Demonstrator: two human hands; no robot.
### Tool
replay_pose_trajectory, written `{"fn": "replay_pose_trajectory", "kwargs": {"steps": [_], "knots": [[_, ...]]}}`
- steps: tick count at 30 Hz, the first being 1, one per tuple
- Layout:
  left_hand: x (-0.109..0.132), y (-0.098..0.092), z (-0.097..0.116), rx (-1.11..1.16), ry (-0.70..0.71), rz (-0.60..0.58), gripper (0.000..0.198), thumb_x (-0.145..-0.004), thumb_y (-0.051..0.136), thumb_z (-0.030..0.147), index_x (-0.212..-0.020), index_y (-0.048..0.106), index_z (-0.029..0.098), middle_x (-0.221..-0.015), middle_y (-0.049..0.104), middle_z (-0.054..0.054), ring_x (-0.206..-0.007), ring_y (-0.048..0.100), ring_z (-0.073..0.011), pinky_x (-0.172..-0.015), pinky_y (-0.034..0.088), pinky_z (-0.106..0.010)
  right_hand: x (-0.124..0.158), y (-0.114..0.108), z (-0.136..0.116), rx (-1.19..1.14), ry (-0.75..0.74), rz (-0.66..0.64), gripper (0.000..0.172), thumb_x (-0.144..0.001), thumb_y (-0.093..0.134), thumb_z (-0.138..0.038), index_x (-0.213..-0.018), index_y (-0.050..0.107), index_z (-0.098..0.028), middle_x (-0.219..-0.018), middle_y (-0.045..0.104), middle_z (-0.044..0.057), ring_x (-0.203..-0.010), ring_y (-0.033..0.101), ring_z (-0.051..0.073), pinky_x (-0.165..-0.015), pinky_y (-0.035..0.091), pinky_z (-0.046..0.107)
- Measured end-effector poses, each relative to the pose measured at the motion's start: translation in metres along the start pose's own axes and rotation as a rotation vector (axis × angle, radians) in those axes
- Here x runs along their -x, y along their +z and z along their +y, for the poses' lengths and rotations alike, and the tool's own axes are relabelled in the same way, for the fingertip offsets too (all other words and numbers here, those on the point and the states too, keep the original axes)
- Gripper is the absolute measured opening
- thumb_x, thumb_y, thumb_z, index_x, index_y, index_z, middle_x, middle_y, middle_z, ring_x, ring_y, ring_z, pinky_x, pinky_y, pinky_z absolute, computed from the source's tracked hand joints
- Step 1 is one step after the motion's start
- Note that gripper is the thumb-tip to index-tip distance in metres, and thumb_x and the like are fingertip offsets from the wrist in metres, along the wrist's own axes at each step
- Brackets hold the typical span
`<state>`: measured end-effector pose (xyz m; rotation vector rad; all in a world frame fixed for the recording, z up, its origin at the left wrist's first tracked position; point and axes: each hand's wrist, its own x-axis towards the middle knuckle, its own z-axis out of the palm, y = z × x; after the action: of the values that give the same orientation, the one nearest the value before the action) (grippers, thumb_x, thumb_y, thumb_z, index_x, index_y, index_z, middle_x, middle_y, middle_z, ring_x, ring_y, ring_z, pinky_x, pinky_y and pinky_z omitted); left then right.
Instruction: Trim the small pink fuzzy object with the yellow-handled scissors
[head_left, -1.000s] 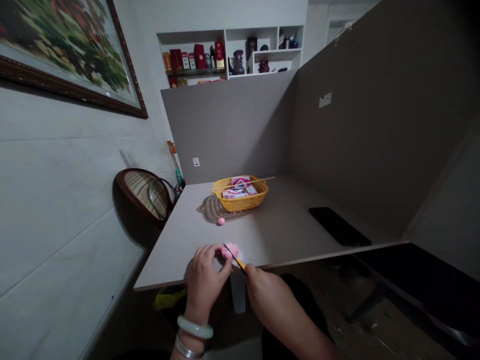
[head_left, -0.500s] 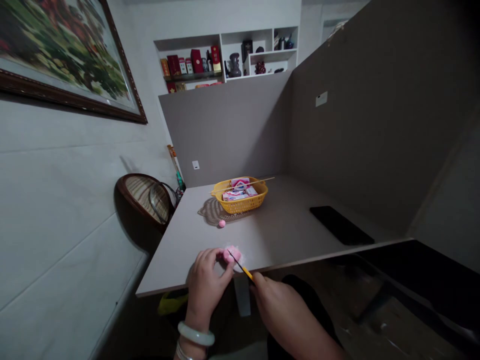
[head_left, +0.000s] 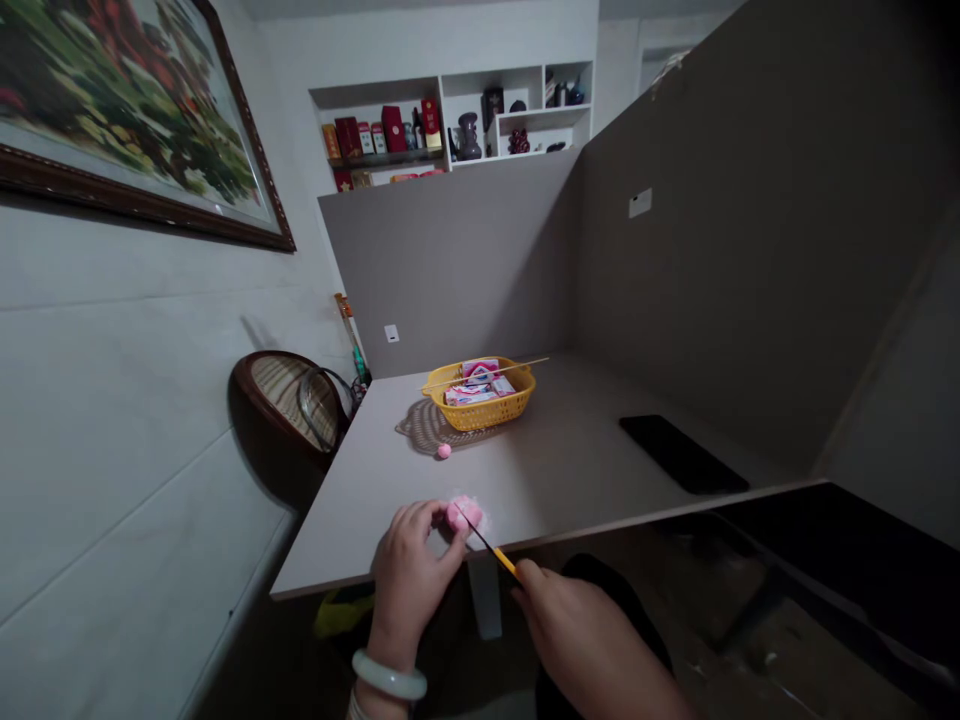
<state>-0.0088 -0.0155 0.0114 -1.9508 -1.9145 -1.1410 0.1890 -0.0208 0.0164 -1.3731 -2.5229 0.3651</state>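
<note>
Wool ball, pink and fluffy, being pinched by left hand near front edge of surface; right hand gripping yellow-handled needle, tip poking ball. Small pink pompom lying ahead of hands, yellow basket just beyond.

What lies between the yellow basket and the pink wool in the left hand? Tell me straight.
In the head view, a small pink pom-pom lies on the table, at the edge of a woven mat.
</note>
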Motion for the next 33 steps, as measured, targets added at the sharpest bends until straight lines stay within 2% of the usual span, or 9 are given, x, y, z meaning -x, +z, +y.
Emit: {"fn": "replay_pose_trajectory", "kwargs": {"steps": [3,9,16,23,33], "knots": [[0.0,0.0,0.001,-0.013,0.001,-0.007,0.014,-0.086,0.061,0.034,-0.095,0.064,0.023,-0.093,0.068,-0.004,-0.088,0.063,-0.0213,-0.076,0.052,-0.033,0.003,0.0,0.002,0.032,-0.006,0.011,0.026,-0.094,0.04,-0.008,-0.098,0.063,-0.019,-0.087,0.073,0.006,-0.079,0.072,0.021,-0.059,0.038,0.026],[-0.002,0.001,0.001,-0.024,0.0,0.017,0.016,-0.087,0.06,0.038,-0.091,0.065,0.023,-0.089,0.068,-0.004,-0.085,0.062,-0.0204,-0.074,0.052,-0.032,-0.019,-0.007,-0.009,-0.022,-0.009,0.06,0.025,-0.095,0.04,-0.01,-0.095,0.064,-0.018,-0.084,0.074,0.006,-0.077,0.072,0.02,-0.059,0.038,0.024],[0.0,0.0,0.002,-0.03,0.008,0.014,0.016,-0.086,0.06,0.036,-0.094,0.063,0.022,-0.091,0.068,-0.004,-0.086,0.063,-0.0209,-0.074,0.051,-0.032,0.002,0.002,0.004,0.024,0.007,0.037,0.024,-0.093,0.042,-0.008,-0.095,0.062,-0.02,-0.085,0.073,0.005,-0.075,0.071,0.02,-0.056,0.035,0.026],[0.0,-0.001,0.003,-0.02,0.001,0.011,0.015,-0.088,0.059,0.035,-0.096,0.063,0.023,-0.094,0.068,-0.004,-0.089,0.063,-0.0215,-0.076,0.051,-0.033,-0.02,0.005,-0.009,0.005,0.001,0.065,0.022,-0.095,0.042,-0.009,-0.091,0.061,-0.019,-0.083,0.073,0.004,-0.073,0.07,0.02,-0.054,0.03,0.028],[0.002,0.002,0.002,-0.038,0.003,0.027,0.012,-0.085,0.06,0.033,-0.093,0.061,0.024,-0.091,0.066,-0.003,-0.087,0.062,-0.0216,-0.075,0.05,-0.033,-0.014,0.004,-0.013,-0.017,0.041,0.037,0.023,-0.095,0.04,-0.01,-0.093,0.061,-0.02,-0.084,0.073,0.004,-0.073,0.071,0.021,-0.053,0.03,0.028]]}}
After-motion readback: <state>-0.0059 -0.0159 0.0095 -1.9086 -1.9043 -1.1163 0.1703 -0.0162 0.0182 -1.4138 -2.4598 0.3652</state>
